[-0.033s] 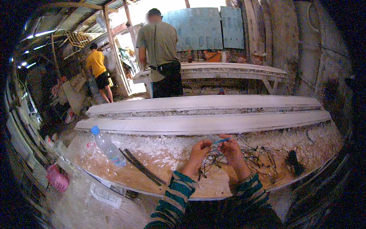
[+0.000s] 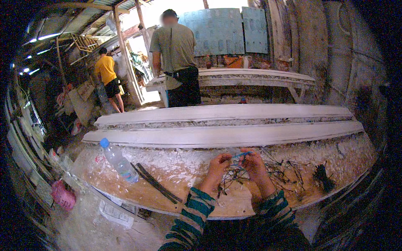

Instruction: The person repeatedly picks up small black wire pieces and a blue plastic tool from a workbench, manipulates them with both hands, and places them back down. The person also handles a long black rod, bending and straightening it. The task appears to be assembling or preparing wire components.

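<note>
Over the near side of the worktable, my left hand [image 2: 218,166] and my right hand [image 2: 253,164] are close together with fingers closed. A thin blue strip [image 2: 241,154] runs between their fingertips; its exact kind is too small to make out. Beneath and beside them lies a tangle of thin dark wire-like pieces [image 2: 284,172]. To the right sits a tied dark bundle [image 2: 323,179] of similar strands. Two long dark strips [image 2: 155,183] lie side by side left of my left hand.
A clear plastic bottle [image 2: 119,162] with a blue cap leans at the table's left. Two long white boards [image 2: 226,134] span the table's far side. Beyond, a person in grey [image 2: 173,50] stands by another bench [image 2: 255,77]; one in yellow [image 2: 106,69] is farther left. A pink basket [image 2: 63,195] is on the floor.
My fingers have shifted very slightly around the blue strip, which shows a little more plainly between them. Everything else is as it was.
</note>
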`<state>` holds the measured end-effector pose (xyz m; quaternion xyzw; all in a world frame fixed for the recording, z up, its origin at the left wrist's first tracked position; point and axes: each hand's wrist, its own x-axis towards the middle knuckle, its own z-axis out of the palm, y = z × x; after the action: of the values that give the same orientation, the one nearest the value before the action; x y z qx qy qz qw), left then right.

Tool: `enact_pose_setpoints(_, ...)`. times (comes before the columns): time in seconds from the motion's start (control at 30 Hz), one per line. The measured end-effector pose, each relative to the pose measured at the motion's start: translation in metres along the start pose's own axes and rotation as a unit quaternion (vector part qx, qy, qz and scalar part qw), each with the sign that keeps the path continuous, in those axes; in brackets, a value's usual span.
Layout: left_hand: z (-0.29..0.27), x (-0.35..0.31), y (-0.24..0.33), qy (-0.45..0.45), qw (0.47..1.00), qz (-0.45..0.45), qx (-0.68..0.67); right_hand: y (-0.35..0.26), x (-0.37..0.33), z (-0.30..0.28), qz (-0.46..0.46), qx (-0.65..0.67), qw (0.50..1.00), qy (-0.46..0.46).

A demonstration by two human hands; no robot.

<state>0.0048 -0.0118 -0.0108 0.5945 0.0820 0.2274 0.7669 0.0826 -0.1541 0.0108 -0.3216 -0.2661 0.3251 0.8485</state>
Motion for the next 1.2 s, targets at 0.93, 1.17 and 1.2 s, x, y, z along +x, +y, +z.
enact_pose_setpoints(0.93,0.005,-0.016,0.011,-0.234,0.964,-0.044,0.117,0.003,0.001,0.000,-0.174,-0.633,0.725,0.209)
enact_pose_setpoints(1.17,-0.010,0.001,0.005,0.012,0.991,-0.029,0.132,0.013,0.009,-0.016,-0.203,-0.468,0.841,0.179)
enact_pose_setpoints(1.2,-0.013,0.006,-0.001,0.071,0.989,-0.033,0.124,0.012,0.009,-0.016,-0.203,-0.453,0.851,0.169)
